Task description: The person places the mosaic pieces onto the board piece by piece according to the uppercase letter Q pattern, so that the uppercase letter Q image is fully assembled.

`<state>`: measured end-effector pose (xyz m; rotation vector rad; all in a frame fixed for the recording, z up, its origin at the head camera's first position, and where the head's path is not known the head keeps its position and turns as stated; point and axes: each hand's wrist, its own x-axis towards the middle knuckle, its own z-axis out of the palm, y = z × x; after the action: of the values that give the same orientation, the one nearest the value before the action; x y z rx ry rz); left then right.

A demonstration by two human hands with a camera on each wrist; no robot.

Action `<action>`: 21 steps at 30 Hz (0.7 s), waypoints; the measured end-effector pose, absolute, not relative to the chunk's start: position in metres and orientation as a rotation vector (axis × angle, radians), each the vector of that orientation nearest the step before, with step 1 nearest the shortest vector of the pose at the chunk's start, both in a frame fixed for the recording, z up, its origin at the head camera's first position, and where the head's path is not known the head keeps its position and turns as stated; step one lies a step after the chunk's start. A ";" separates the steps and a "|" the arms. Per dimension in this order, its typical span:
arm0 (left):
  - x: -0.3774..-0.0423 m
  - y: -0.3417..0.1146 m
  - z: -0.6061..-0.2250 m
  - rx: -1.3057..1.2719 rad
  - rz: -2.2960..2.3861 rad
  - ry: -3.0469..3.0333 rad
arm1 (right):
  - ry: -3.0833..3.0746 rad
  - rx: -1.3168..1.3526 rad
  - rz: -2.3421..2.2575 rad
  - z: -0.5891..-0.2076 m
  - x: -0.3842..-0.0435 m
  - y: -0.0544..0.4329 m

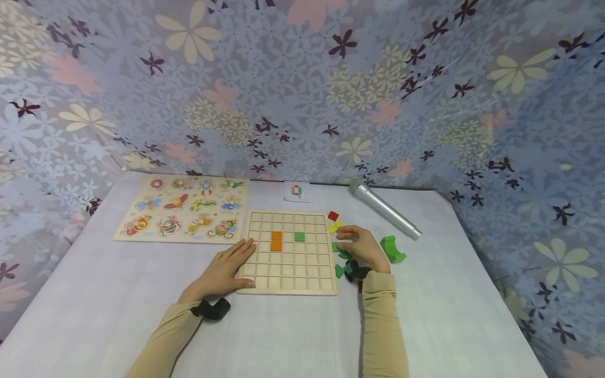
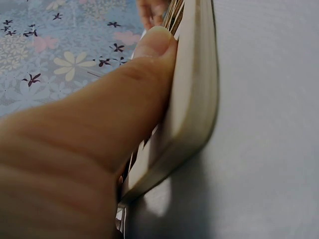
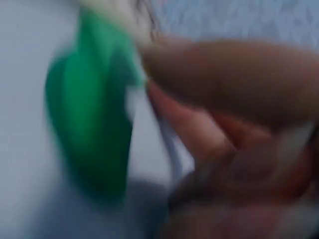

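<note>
A wooden grid board [image 1: 288,268] lies on the table with two orange square tiles [image 1: 276,240] stacked in one column and one green square tile [image 1: 300,237] further right. My left hand [image 1: 226,270] rests on the board's left edge, fingers stretched and thumb lower down; the left wrist view shows that thumb [image 2: 144,74] against the rim. Just right of the board, my right hand [image 1: 359,244] hovers with thumb and fingers apart, near yellow pieces [image 1: 333,228] and green pieces [image 1: 336,247]. Blurred green pieces [image 3: 89,109] sit by its thumb in the right wrist view.
A puzzle board with insect pictures [image 1: 184,207] lies at the back left. Behind the grid is a small pattern card [image 1: 296,191]. A red tile [image 1: 333,216], a silver microphone-like tube [image 1: 385,209] and a green arch block [image 1: 392,249] lie to the right.
</note>
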<state>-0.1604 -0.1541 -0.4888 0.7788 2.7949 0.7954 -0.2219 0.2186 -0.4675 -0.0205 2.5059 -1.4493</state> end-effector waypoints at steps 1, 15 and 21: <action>-0.160 -0.155 -0.488 0.778 0.794 2.797 | 2.514 -0.043 -1.410 -0.469 -0.222 0.222; -0.159 -0.157 -0.490 0.823 0.844 2.848 | 2.530 -0.088 -1.350 -0.468 -0.225 0.216; -0.161 -0.153 -0.488 0.774 0.801 2.787 | 2.578 -0.053 -1.300 -0.472 -0.224 0.215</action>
<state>-0.1606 -0.1533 -0.4876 0.7738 2.7872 0.8010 -0.2239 0.2146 -0.4723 -0.0526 2.5779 -1.2997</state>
